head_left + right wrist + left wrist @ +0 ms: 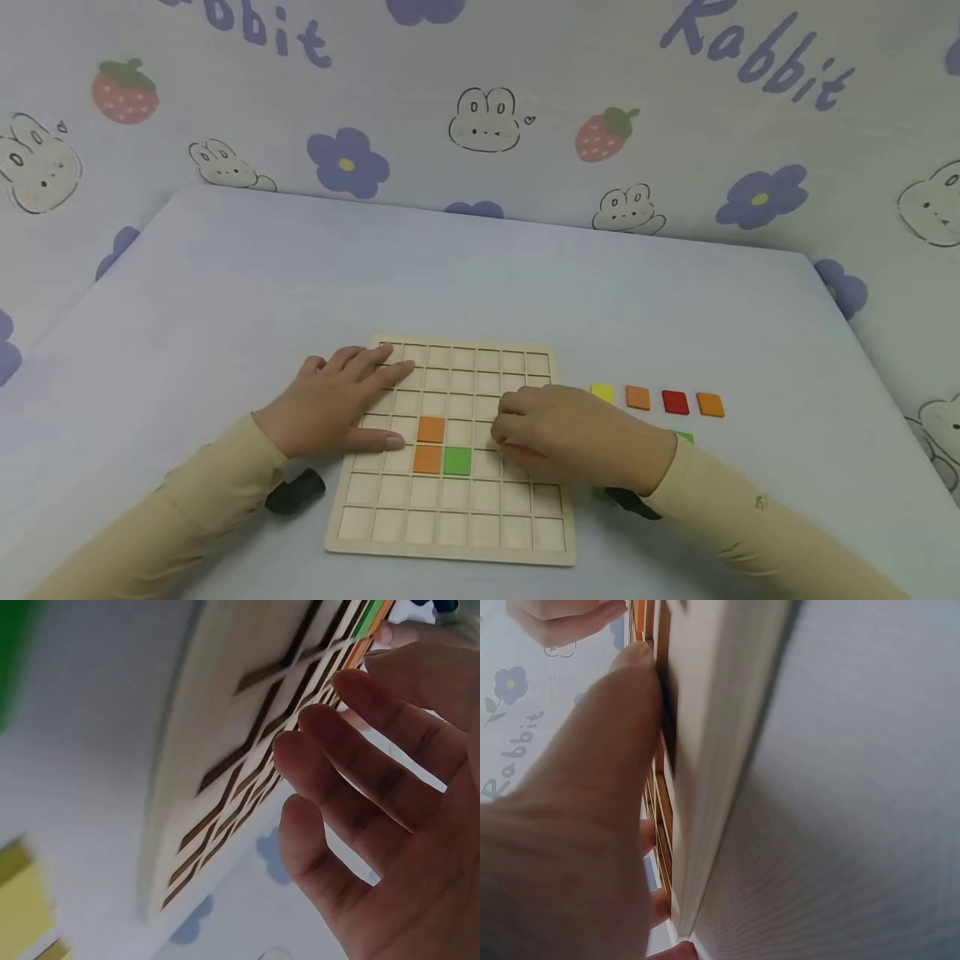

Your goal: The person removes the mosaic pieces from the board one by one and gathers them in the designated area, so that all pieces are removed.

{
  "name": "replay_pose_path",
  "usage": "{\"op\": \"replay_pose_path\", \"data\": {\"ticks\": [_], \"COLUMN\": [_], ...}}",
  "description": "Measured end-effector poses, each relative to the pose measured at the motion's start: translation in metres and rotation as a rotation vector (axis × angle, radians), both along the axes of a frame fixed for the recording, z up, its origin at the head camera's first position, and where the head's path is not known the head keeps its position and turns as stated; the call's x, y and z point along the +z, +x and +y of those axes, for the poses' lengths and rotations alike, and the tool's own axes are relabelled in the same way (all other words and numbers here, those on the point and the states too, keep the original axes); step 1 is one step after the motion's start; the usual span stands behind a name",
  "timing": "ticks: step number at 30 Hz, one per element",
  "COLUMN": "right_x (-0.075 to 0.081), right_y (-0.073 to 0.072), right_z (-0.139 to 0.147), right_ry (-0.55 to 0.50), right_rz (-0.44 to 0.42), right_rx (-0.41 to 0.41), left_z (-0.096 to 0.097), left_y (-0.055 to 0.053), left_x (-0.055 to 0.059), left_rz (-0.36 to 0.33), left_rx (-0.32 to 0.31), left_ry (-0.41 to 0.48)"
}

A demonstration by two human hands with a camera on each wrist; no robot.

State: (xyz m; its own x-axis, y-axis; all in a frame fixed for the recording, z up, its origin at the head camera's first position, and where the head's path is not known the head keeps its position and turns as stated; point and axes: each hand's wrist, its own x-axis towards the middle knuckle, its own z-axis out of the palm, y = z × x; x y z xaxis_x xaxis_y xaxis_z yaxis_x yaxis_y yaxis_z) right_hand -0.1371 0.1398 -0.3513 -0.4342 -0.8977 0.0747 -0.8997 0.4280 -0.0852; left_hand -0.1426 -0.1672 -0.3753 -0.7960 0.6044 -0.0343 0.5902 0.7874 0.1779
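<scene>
Near the front of a white-covered table (480,283), a pale wooden grid board (453,527), flat, with a raised rim and seven by seven shallow square cells. Set in the third column from the left, one behind the other: farther orange tile (431,430) and nearer orange tile (427,459). In the fourth column, immediately right of the nearer one, green tile (457,461). Bare wood in the other cells plainly on show; several hidden beneath the hands.

Across the board's left edge, left hand (326,408), palm down, fingers spread and fairly straight, thumb stretched over the cells, just left of the orange pair. Over the right half, right hand (566,429), fingers bent, thumb and index fingertip close to each other in the right wrist view. Pinching a tile or merely poised: cannot tell.

Right of the board, loose in a row: yellow tile (602,392), partly covered by the right hand, pale orange tile (637,397), red tile (675,402), deeper orange tile (710,405). Nearer, mostly behind the beige right sleeve (750,508), loose green tile (685,436). Farther back, backdrop (420,108) with rabbits, strawberries, purple flowers, "Rabbit" lettering.
</scene>
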Motion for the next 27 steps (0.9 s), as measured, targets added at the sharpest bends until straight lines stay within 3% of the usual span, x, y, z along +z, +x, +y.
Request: {"op": "replay_pose_path", "data": {"ticks": [7,11,18,27], "right_x": [0.002,0.000,-0.003,-0.002], "right_y": [0.005,0.005,0.007,0.011], "right_z": [-0.025,-0.034,-0.038,-0.042], "right_ry": [0.090,0.128,0.123,0.142], "right_rz": [-0.053,-0.023,0.017,-0.031], "right_rx": [-0.007,0.011,0.023,0.022], "left_z": [0.003,0.000,0.001,-0.001], "left_y": [0.000,0.000,-0.002,-0.004], "left_x": [0.001,0.001,0.001,0.002], "left_rz": [-0.012,-0.019,-0.032,-0.026], "left_rx": [0.004,0.019,0.020,0.005], "left_ry": [-0.009,-0.013,-0.019,-0.007]}}
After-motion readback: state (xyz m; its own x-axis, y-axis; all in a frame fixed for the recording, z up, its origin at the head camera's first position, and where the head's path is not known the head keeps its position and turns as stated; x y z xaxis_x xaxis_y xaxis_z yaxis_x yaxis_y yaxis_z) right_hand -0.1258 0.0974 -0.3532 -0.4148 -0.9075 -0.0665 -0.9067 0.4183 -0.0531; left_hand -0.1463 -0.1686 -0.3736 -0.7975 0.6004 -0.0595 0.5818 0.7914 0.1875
